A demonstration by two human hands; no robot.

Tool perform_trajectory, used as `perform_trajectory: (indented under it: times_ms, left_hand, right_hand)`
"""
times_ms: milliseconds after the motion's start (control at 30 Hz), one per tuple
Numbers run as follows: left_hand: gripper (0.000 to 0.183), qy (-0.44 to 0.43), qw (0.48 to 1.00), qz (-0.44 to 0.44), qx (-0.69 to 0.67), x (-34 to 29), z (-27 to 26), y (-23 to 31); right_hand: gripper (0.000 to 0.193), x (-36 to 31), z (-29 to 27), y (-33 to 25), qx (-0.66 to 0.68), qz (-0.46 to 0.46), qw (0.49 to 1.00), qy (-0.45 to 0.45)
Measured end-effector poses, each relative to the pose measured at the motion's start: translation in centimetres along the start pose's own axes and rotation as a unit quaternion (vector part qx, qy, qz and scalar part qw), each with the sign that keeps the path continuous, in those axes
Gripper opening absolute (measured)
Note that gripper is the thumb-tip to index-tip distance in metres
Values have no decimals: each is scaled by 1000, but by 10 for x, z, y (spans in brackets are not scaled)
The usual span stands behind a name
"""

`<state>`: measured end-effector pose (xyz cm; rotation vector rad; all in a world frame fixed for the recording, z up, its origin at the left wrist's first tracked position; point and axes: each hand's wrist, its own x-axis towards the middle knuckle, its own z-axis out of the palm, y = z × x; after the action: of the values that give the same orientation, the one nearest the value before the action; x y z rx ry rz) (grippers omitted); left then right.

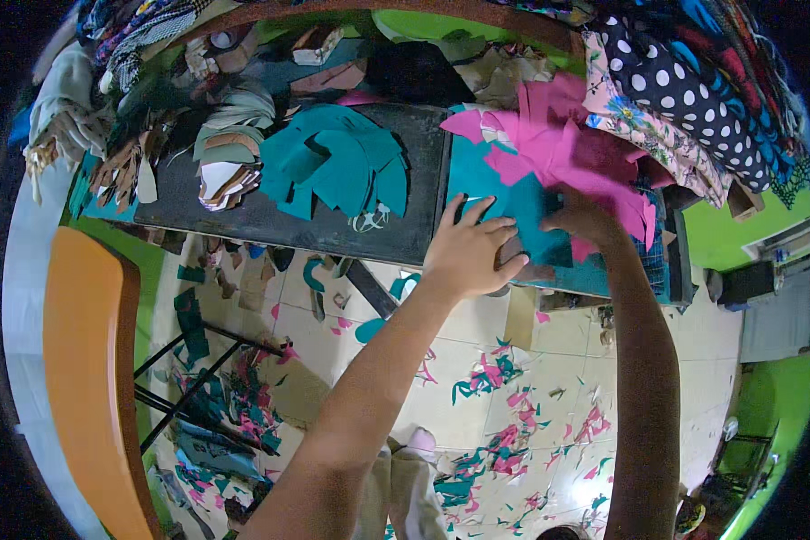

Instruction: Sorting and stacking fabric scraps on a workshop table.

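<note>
Left hand (471,249) pressed flat, fingers spread, on teal cloth (504,202) at the dark table's (243,216) near edge, right hand (580,216) resting on pink cloth (567,148), finger state unclear; overhanging layers could slide onto the scrap-littered floor (477,396).

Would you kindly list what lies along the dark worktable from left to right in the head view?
Stack of brown and white cut pieces → pile of teal cut pieces → left hand flat on teal cloth → right hand → pink cloth.
</note>
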<state>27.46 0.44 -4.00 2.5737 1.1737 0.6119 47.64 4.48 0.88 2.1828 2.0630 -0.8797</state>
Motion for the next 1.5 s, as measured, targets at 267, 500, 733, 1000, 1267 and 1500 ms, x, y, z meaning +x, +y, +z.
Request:
perform_trajectory:
  times_ms: [267, 500, 733, 1000, 1267, 1500]
  left_hand:
    - [44, 150, 987, 5, -64, 3, -3, 5]
    - [39, 278, 878, -114, -372, -9, -14, -5]
    - [39, 134, 819, -236, -505, -24, -38, -32]
    - [25, 318, 669, -280, -611, -80, -88, -66]
    - [56, 334, 893, -302, 6, -123, -109, -90]
    - [53, 77, 975, -94, 188, -140, -103, -116]
  right_hand:
    - [36, -14, -12, 18, 212, -164, 963, 40]
    - [35, -33, 4, -14, 382, -203, 899, 73]
    - [48, -20, 38, -85, 27, -332, 930, 156]
    - [45, -7, 70, -167, 394, -223, 892, -22]
    - [50, 4, 101, -219, 32, -332, 908, 256]
    - [53, -27, 139, -220, -181, -306, 890, 285]
